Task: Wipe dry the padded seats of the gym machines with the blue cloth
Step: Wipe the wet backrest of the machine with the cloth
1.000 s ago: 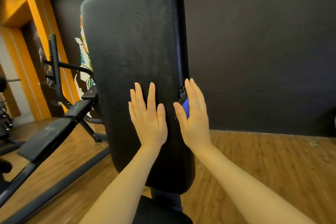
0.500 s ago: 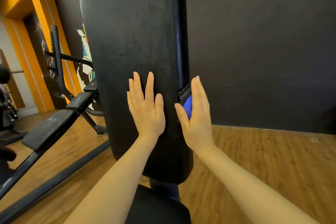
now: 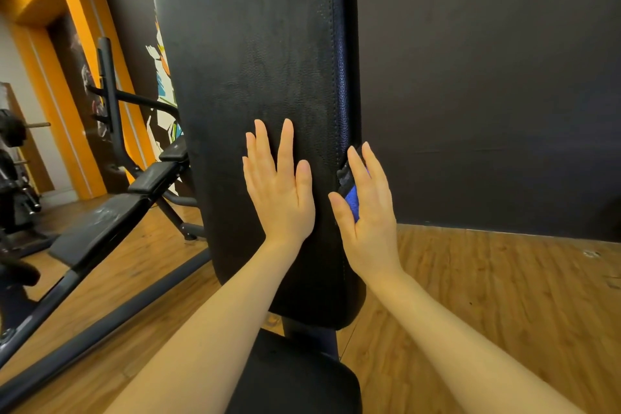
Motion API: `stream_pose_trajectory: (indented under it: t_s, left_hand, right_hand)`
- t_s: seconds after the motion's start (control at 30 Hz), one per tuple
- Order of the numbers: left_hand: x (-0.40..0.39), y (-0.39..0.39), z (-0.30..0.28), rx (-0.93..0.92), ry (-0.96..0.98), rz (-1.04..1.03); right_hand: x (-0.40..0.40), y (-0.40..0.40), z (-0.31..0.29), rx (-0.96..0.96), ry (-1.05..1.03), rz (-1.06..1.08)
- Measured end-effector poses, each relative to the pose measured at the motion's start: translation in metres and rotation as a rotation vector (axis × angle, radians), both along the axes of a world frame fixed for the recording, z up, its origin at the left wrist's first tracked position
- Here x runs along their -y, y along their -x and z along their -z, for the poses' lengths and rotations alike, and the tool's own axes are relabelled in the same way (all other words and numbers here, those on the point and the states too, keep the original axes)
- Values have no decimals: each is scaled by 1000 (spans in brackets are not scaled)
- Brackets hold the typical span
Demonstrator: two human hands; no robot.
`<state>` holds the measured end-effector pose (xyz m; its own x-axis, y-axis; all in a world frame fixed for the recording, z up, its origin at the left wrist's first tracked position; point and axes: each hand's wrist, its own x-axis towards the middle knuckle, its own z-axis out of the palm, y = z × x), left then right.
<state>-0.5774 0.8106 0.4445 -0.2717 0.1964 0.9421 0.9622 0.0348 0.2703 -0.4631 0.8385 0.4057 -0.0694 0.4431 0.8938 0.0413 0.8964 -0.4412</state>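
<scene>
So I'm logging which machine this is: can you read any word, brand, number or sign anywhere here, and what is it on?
None can be read.
Upright back pad: plain black, no label visible.
Wall mural behind the pad: coloured shapes only, mostly hidden, no letters made out.
Blue cloth under the right hand: no tag visible.
Neighbouring bench: scuffs, no text.

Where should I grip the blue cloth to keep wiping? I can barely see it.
Judging by what shows, take the blue cloth by its bunched lower part, coming from the right. It lies against the right edge of the upright back pad, under the straight fingers of the right hand; the rest is hidden.
</scene>
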Motion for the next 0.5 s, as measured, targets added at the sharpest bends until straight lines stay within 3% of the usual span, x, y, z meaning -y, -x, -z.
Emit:
stream_pose_trajectory:
  t_s: [0.33,0.5]
  left_hand:
    - [10,3,-2,-3,91,35]
    - [29,12,43,-30,212,52]
  right_hand:
    - [8,-4,20,58,43,7]
    - [13,-9,12,64,23,13]
